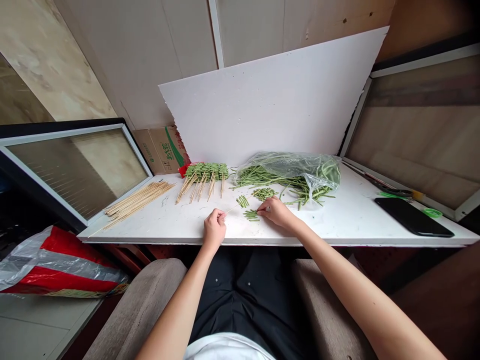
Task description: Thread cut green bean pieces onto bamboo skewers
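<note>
My left hand [215, 227] is closed in a pinch around a thin bamboo skewer [232, 208], which slants up and to the right over the table. Beside a small row of cut green bean pieces [251, 215], my right hand [275, 210] has its fingertips pinched at the right end of the row, on a bean piece. Another short row of bean pieces [242, 201] lies just above the skewer. Behind my right hand is a loose pile of cut bean pieces [264, 193].
Skewered beans [206, 171] are stacked at the back, sticks toward me. Bare skewers [138, 200] lie at left. Long green beans [270, 175] spill from a clear plastic bag [322, 170]. A black phone [412, 216] and a green ring [432, 213] are at right.
</note>
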